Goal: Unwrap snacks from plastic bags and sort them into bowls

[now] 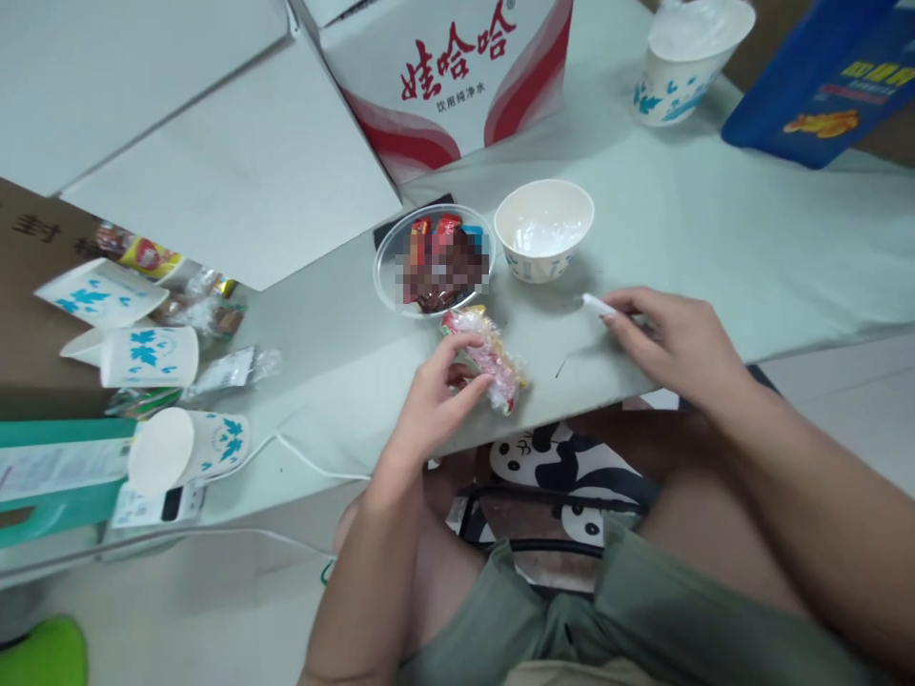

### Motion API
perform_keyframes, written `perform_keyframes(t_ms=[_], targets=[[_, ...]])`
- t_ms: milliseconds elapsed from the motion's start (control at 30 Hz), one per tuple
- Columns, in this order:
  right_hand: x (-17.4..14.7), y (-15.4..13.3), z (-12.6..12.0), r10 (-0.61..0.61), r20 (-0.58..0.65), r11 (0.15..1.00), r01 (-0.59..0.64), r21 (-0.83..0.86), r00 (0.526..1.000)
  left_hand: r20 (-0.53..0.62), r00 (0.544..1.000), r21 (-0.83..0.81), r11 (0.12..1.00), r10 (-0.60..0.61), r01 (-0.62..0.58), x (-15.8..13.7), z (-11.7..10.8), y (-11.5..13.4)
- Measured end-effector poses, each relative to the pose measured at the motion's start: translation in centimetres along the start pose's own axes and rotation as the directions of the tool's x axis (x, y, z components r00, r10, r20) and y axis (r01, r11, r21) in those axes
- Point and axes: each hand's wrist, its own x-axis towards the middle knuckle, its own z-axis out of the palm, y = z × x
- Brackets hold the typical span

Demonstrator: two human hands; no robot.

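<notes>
Two hands (437, 395) (668, 335) hold one wrapped packet (498, 360), one white stick (596, 305)

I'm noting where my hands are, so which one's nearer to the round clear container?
Your left. The left hand is just on the near side of the round clear container, touching a wrapped packet; the right hand is farther off, to its right.

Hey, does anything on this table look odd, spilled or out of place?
Nothing looks spilled. One small oddity: a thin dark mark on the pale green table, between the plastic-wrapped packet at the left hand and the right hand. I can't tell if it's a strand or stain.
</notes>
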Motion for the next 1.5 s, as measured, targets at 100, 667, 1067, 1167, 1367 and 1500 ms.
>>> perform_keyframes(t_ms=[100,667,1067,1167,1367,1500], targets=[[-0.5,-3.7,0.6,0.046,0.14,0.894,-0.103,0.437,0.989,0.01,1.0,0.072,0.997,0.015,-0.016,0.0,1.0,0.4],[-1.3,-3.1,-0.9,-0.058,0.605,0.915,-0.2,0.351,0.794,-0.353,0.935,-0.079,0.997,-0.034,0.006,-1.4,2.4,-0.1],[1.1,0.2,1.5,-0.137,-0.097,0.926,0.093,-0.366,0.986,-0.379,0.921,0.488,0.826,-0.091,0.283,-2.5,-0.5,1.3],[0.1,-1.9,2.5,-0.351,0.004,0.933,0.35,-0.088,0.936,-0.203,0.978,0.526,0.847,0.043,0.072,-2.4,-0.8,0.8],[-1.7,-4.1,4.9,-0.583,0.284,0.808,0.58,0.104,0.761,-0.132,0.991,0.449,0.89,-0.017,0.075,-2.4,-1.4,0.2],[-0.8,-2.8,4.0,-0.511,0.161,0.858,0.513,0.034,0.844,-0.266,0.961,0.299,0.94,-0.083,0.164,-2.2,-3.1,-0.3]])
